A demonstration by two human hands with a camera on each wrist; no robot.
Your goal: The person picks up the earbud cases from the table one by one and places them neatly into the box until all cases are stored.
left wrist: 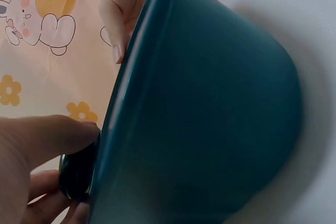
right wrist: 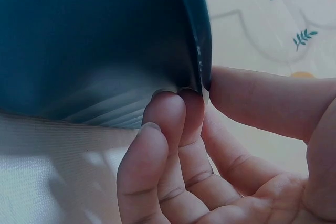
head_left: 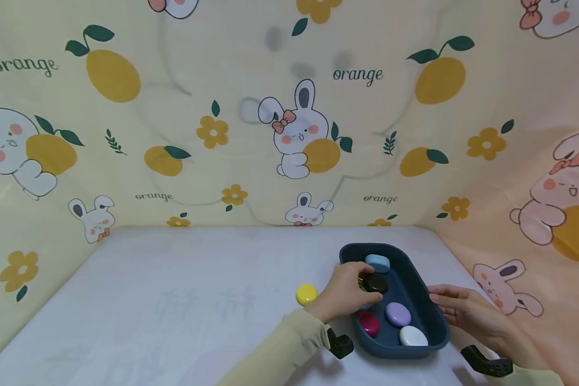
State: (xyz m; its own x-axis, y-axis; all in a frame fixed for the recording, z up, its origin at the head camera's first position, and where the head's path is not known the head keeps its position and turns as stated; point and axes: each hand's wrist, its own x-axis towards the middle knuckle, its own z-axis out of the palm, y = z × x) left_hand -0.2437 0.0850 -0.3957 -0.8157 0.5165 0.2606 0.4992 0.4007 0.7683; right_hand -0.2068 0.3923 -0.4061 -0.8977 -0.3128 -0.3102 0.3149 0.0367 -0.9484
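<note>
My left hand (head_left: 342,289) is over the left side of a dark blue tray (head_left: 399,351), pinching a glossy black rounded disc (head_left: 375,283) between thumb and fingers. In the left wrist view the black disc (left wrist: 79,174) shows just past the tray's rim. My right hand (head_left: 477,316) grips the tray's right rim; in the right wrist view its curled fingers (right wrist: 165,114) touch the outer wall, with another digit at the rim's edge. Inside the tray lie a light blue disc (head_left: 378,262), a purple one (head_left: 398,314), a white one (head_left: 414,336) and a crimson one (head_left: 369,324).
A yellow disc (head_left: 306,294) lies on the white table (head_left: 149,311), left of the tray beside my left wrist. Patterned cloth (head_left: 241,177) with rabbits and oranges hangs behind the table and along its sides.
</note>
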